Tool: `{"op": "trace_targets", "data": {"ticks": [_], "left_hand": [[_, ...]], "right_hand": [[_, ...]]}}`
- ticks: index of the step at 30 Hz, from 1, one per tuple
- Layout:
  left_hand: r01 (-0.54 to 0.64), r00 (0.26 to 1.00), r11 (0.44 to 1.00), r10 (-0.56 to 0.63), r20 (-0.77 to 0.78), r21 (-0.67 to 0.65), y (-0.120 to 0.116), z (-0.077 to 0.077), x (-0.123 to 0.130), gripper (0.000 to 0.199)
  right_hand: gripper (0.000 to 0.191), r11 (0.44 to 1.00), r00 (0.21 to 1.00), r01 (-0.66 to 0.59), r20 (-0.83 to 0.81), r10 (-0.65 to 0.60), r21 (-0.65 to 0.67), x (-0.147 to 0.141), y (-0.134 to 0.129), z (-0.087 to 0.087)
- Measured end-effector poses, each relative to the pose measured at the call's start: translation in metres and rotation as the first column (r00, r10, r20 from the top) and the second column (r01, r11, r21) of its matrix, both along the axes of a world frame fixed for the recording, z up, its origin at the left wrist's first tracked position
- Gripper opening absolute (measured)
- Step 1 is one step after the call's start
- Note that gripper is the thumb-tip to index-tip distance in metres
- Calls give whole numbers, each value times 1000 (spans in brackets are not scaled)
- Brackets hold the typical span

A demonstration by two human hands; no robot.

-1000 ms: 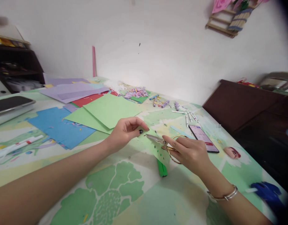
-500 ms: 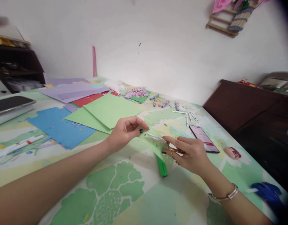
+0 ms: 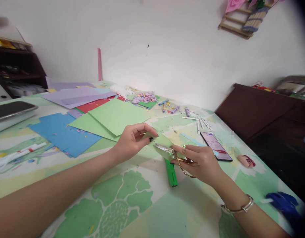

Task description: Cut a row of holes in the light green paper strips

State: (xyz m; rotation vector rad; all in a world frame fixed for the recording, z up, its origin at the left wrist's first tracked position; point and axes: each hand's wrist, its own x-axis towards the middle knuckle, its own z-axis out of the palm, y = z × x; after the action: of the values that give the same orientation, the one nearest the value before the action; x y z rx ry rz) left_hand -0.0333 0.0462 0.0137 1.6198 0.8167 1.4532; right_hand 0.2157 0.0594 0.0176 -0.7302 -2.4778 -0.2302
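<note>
My left hand (image 3: 134,140) pinches the upper left edge of a small light green paper piece (image 3: 164,140) between thumb and fingertip. In my right hand (image 3: 200,162) is a pair of scissors (image 3: 167,149) with gold handles, the fingers in its loops. Its blades lie at the lower part of the paper and point toward my left hand. Below the paper, a bright green stick-like object (image 3: 171,175) rests on the tablecloth; its upper end is partly hidden. Two larger light green sheets (image 3: 117,114) lie just beyond my left hand.
Blue paper (image 3: 65,134) and purple sheets (image 3: 78,96) spread over the left side. Paper scraps (image 3: 145,98), crayons (image 3: 175,109) and white sticks (image 3: 204,123) lie toward the back. A phone (image 3: 215,147) sits right of centre, and a blue object (image 3: 283,203) near the right edge.
The green paper has turned between my hands, and the scissor blades now lie over its lower part. My right hand has shifted slightly; the left has barely moved.
</note>
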Motion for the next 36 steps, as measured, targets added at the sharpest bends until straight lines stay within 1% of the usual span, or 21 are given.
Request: {"op": "trace_targets", "data": {"ticks": [4, 13, 22, 29, 36], "left_hand": [[-4, 1000, 1000, 4, 8, -3, 2, -1, -1, 16], [-19, 999, 999, 20, 46, -26, 3, -1, 0, 12], [-48, 994, 995, 56, 91, -91, 2, 0, 3, 10], [-62, 984, 988, 83, 157, -140, 4, -4, 4, 9], [-65, 967, 979, 110, 231, -194, 3, -4, 6, 11]], "right_hand": [[26, 998, 999, 14, 32, -16, 65, 1, 2, -1], [27, 998, 1000, -1, -8, 2, 58, 0, 2, -4], [24, 997, 999, -4, -35, 7, 79, -3, 1, -6], [22, 976, 998, 29, -64, -15, 217, -7, -2, -11], [25, 935, 997, 81, -12, -81, 344, -10, -7, -12]]}}
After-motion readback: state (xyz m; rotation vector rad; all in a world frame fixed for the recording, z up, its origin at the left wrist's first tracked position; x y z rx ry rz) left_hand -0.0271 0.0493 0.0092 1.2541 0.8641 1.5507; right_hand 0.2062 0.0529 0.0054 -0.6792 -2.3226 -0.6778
